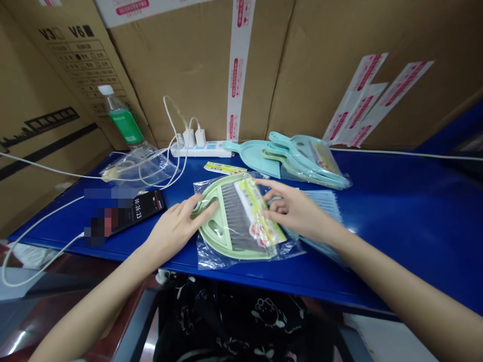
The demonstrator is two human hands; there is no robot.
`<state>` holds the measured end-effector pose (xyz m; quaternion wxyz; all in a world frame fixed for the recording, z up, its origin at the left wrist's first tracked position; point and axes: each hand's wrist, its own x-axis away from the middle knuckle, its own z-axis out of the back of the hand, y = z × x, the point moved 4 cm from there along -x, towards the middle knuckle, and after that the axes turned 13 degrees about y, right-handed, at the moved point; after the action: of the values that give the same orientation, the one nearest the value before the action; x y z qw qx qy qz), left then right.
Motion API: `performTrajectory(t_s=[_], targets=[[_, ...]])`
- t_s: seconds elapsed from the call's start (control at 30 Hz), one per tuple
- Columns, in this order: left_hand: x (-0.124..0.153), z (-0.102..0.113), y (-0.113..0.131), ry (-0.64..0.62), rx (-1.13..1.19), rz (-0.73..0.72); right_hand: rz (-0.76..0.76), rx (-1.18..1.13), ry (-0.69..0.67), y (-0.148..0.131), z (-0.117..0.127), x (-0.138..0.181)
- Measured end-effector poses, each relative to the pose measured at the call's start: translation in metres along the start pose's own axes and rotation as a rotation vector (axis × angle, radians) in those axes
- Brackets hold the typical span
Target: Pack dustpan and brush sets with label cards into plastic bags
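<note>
A light green dustpan and brush set lies in a clear plastic bag near the table's front edge, its grey bristles facing right. My left hand grips its left side, with the thumb over the brush's cut-outs. At the right side, my right hand has its index finger stretched to the top of a yellow-green label card and its thumb lower on the card, the other fingers curled. Pale blue bristles of another brush lie partly hidden under my right hand and forearm.
Blue dustpans and brushes are piled at the back, beside a loose label. A white power strip with cables stands behind. To the left are a phone, a plastic bag and a bottle. Cardboard walls the back.
</note>
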<state>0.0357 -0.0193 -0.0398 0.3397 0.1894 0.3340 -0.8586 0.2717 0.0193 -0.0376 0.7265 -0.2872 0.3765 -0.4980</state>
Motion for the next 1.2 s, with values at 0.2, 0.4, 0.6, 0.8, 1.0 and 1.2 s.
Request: performTrajectory(t_s=[0.2,0.4,0.6,0.8,1.0,1.2], targets=[[0.017,0.004,-0.015,-0.096,0.026,0.027,0.168,0.266,0.219,-0.011,0.032,-0.034],[0.035,0.012,-0.030,-0.178,0.059,0.122,0.267,0.354,0.183,-0.031,0.011,-0.104],[0.039,0.013,-0.034,-0.278,0.132,0.215,0.292,0.459,0.114,-0.025,-0.032,-0.141],[0.035,0.010,-0.041,-0.136,0.147,0.182,0.303,0.294,0.163,-0.053,-0.021,-0.083],[0.014,0.007,-0.039,-0.018,0.138,0.135,-0.027,0.089,-0.049,-0.035,-0.011,-0.017],[-0.010,0.006,-0.032,0.050,0.155,0.041,-0.319,-0.270,-0.237,-0.008,-0.009,-0.012]])
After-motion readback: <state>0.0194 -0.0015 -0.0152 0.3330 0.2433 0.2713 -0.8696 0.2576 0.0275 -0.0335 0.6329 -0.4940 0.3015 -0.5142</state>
